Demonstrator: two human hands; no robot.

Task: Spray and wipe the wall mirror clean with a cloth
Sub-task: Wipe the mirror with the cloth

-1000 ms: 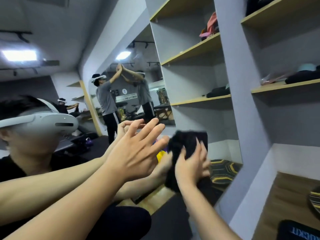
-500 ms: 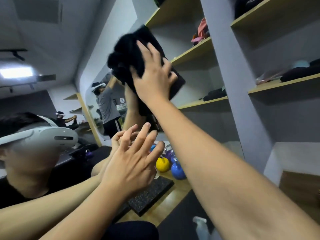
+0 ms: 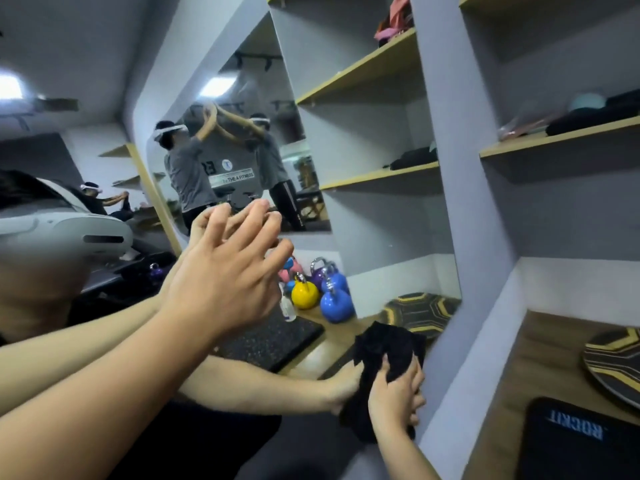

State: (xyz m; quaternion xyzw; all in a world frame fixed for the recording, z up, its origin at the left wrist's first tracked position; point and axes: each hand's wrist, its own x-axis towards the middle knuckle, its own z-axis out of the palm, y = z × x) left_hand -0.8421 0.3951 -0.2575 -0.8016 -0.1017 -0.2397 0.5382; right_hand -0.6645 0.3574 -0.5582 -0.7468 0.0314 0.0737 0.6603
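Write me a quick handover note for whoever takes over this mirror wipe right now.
Left hand: open, fingers straight, flat against the wall mirror.
Right hand: grips the black cloth against the mirror's lower right corner, beside the frame edge.
Spray bottle: only a reflection of one shows in the glass, standing on the floor.
Done: cannot tell how much is clean.
Left: finish the lower edge, then check the glass for streaks.
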